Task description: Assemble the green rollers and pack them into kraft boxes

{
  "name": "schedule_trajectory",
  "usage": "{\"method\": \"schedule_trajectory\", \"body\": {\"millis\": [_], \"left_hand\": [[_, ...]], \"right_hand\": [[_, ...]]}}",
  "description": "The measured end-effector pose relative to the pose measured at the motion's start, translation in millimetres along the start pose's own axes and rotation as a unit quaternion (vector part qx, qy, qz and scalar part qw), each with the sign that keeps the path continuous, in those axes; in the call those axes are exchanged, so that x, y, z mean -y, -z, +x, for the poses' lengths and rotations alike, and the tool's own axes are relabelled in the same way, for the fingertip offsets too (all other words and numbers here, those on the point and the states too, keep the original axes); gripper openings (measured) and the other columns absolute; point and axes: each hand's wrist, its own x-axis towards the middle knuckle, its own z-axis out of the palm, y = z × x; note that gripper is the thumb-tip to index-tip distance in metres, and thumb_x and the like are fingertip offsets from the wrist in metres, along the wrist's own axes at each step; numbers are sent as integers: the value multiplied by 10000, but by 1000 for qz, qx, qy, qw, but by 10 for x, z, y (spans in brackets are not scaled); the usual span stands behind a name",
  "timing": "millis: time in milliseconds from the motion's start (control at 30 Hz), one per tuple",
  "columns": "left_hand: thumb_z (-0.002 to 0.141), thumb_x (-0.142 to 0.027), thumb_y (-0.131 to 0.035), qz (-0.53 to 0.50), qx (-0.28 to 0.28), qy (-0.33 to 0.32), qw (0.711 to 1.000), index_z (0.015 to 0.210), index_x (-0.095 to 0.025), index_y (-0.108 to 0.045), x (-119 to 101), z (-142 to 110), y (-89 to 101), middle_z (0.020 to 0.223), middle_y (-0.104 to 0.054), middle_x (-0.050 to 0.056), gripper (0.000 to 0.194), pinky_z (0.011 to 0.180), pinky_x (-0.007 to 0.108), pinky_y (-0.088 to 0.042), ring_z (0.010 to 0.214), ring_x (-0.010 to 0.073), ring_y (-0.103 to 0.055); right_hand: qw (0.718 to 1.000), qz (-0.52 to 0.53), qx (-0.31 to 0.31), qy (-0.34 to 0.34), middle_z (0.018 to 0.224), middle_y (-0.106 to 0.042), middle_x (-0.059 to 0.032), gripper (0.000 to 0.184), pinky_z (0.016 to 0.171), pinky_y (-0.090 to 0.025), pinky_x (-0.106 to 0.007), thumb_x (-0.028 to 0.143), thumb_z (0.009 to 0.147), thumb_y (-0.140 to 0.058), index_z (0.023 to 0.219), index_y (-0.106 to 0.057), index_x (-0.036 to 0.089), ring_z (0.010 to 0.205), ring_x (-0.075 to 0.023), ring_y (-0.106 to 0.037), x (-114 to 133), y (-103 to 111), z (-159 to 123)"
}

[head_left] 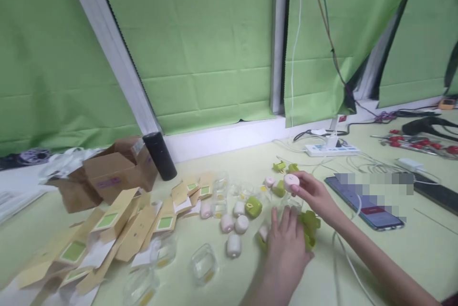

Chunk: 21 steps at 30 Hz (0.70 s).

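Observation:
My right hand (315, 196) pinches a small pale pink, rounded case (291, 182) between thumb and fingers, above the table. Close below it, my left hand (288, 241) lies palm down with its fingers stretched out. Its fingertips reach a clear plastic piece (294, 203), and olive-green soft covers (310, 229) lie beside and partly under it. What is beneath the palm is hidden. Left of the hands stand several white and pinkish rounded cases (234, 246), with another green cover (253, 206) among them. Small green pieces (279, 166) lie farther back.
Clear plastic boxes (203, 264) and opened tan cartons (138, 229) spread over the left side. A brown cardboard box (119, 172) and a black bottle (160, 157) stand behind. To the right are a phone (375, 208), white cables and a power strip (332, 150).

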Motion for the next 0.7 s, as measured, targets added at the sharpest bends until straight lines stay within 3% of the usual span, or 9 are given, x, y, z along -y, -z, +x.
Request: {"method": "schedule_trajectory", "body": {"millis": [67, 133, 167, 233, 300, 367, 567, 700], "left_hand": [[743, -283, -661, -79, -6, 19, 997, 1207, -122, -533, 12, 48, 36, 1309, -512, 180, 508, 1087, 590, -174, 1280, 357, -355], [715, -221, -662, -219, -17, 55, 974, 1190, -207, -542, 74, -17, 145, 1208, -577, 121, 490, 1022, 569, -302, 1176, 337, -455], [716, -208, -651, -308, -21, 82, 948, 1197, -239, -527, 119, -79, 211, 1166, -591, 99, 497, 960, 520, -391, 1100, 307, -511], [714, -193, -642, -481, -37, 143, 864, 1236, -273, -460, 225, -230, 338, 1156, -571, 83, 558, 751, 369, -522, 947, 236, -580], [685, -205, -671, -590, -69, 189, 782, 1228, -266, -415, 335, -384, 437, 1151, -536, 86, 603, 519, 234, -514, 834, 189, -595], [668, -246, -701, -631, -104, 219, 737, 1181, -250, -417, 429, -517, 499, 1117, -517, 76, 587, 389, 169, -460, 760, 160, -590], [704, -303, -693, -672, -115, 232, 693, 1082, -207, -434, 518, -706, 424, 975, -540, 44, 468, 281, 123, -407, 548, 93, -589], [655, -208, -684, -760, -93, 203, 611, 1094, -225, -420, 468, -720, 303, 928, -578, 17, 513, 291, 163, -442, 464, 79, -571]], "right_hand": [[1000, 1, 1, 9, 913, -650, -45, 332, 676, -543, -326, 488, 793, -608, 983, -594, 215, 794, -203, -634, 14, 0, 1], [1000, 10, 2, 17, 938, -647, -48, 307, 705, -548, -330, 473, 811, -593, 979, -604, 216, 823, -203, -636, 69, -11, -4], [1000, 18, 5, 20, 958, -646, -52, 297, 725, -548, -335, 460, 818, -591, 988, -604, 216, 842, -204, -636, 110, -25, -12], [999, 36, 28, 29, 1014, -644, -63, 295, 781, -543, -353, 421, 816, -611, 1031, -597, 220, 893, -211, -633, 207, -72, -41], [996, 48, 60, 45, 1086, -631, -70, 328, 832, -531, -365, 377, 805, -638, 1094, -577, 235, 950, -218, -624, 308, -144, -93], [993, 37, 89, 67, 1142, -613, -63, 349, 854, -523, -359, 340, 818, -630, 1150, -550, 265, 1001, -217, -608, 394, -237, -163], [964, -77, 155, 201, 1109, -602, -38, 414, 857, -498, -344, 191, 830, -592, 1213, -500, 319, 1042, -205, -556, 508, -554, -377], [938, -157, 192, 241, 1097, -559, -60, 558, 795, -502, -351, 93, 790, -561, 1288, -435, 311, 1009, -217, -534, 469, -691, -480]]}}
